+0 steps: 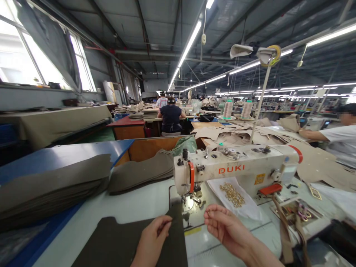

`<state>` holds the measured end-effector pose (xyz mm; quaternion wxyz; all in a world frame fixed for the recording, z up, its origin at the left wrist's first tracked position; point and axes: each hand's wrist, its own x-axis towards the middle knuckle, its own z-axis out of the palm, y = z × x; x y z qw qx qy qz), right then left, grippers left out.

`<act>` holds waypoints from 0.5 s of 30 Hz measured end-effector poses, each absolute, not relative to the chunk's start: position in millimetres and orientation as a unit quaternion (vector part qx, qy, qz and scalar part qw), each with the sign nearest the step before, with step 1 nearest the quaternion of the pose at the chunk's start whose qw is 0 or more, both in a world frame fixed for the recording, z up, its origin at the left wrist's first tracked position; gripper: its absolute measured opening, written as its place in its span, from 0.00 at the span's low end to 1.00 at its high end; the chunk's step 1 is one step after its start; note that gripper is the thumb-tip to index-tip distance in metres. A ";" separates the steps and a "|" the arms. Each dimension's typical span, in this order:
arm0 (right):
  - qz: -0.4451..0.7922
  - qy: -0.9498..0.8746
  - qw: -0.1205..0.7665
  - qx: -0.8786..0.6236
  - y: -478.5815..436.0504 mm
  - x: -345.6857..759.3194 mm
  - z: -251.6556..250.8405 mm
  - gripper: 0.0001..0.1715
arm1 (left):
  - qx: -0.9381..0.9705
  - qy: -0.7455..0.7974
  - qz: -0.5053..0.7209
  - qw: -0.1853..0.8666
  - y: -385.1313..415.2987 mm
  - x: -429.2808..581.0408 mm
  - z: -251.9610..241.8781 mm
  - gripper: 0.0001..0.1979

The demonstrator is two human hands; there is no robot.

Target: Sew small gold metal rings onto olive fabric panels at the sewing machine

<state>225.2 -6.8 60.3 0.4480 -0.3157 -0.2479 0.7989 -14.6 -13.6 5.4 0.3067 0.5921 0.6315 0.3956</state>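
- My left hand (151, 237) rests on the dark fabric piece (122, 243), its fingers closed in a pinch on the piece's right edge, just in front of the needle.
- That fabric piece lies flat on the bench (133, 202), running from the lower left up to the presser foot of the sewing machine (236, 168).
- My right hand (225, 226) hovers above the bench to the right of the needle, fingers curled narrow around something small at the tips; I cannot tell what it is.
- Just beyond my right hand, a heap of small gold rings (233, 194) sits on a white sheet under the machine's arm.
- The machine is cream with an orange lever and the red word DUKI on its side.
- To the left, stacks of dark cut pieces (52, 185) lie on a blue surface.
- Behind the machine, tan cut pieces (230, 135) cover another bench, with two thread cones (228, 108) standing near them.
- A person in a dark top (171, 118) sits further off, back turned to me.
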 end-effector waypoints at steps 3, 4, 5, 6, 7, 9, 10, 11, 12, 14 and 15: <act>0.785 -0.269 0.448 -0.333 -6.3 217.8 52.2 0.14 | 0.586 0.622 0.405 0.325 -13.8 -13.9 3.6 0.11; 0.768 -0.299 0.449 -0.346 -5.1 213.5 46.9 0.14 | 0.586 0.616 0.409 0.332 -13.8 -13.8 2.9 0.11; 0.743 -0.340 0.450 -0.360 -3.5 208.0 40.4 0.15 | 0.585 0.609 0.414 0.340 -13.9 -13.8 2.3 0.11; 0.711 -0.389 0.452 -0.373 -1.7 201.4 33.0 0.14 | 0.584 0.602 0.418 0.348 -14.2 -13.8 2.1 0.11; 0.675 -0.437 0.455 -0.383 0.2 193.9 25.2 0.14 | 0.582 0.595 0.422 0.358 -14.5 -13.7 2.3 0.11; 0.608 -0.510 0.465 -0.393 3.8 178.3 10.4 0.12 | 0.577 0.583 0.426 0.382 -15.5 -13.3 3.6 0.10; 0.583 -0.533 0.470 -0.394 5.2 171.3 4.4 0.10 | 0.574 0.577 0.427 0.394 -15.9 -13.0 4.5 0.10; 0.564 -0.549 0.474 -0.396 6.3 165.5 -0.3 0.10 | 0.571 0.572 0.427 0.406 -16.3 -12.7 5.4 0.10; 0.552 -0.560 0.475 -0.397 7.1 161.0 -3.5 0.11 | 0.567 0.569 0.427 0.415 -16.5 -12.5 6.1 0.09; 0.540 -0.570 0.473 -0.399 7.8 156.2 -6.2 0.11 | 0.557 0.566 0.429 0.430 -16.6 -12.5 7.0 0.08; 0.539 -0.571 0.472 -0.401 7.9 155.5 -6.3 0.10 | 0.553 0.566 0.431 0.435 -16.5 -12.7 7.3 0.08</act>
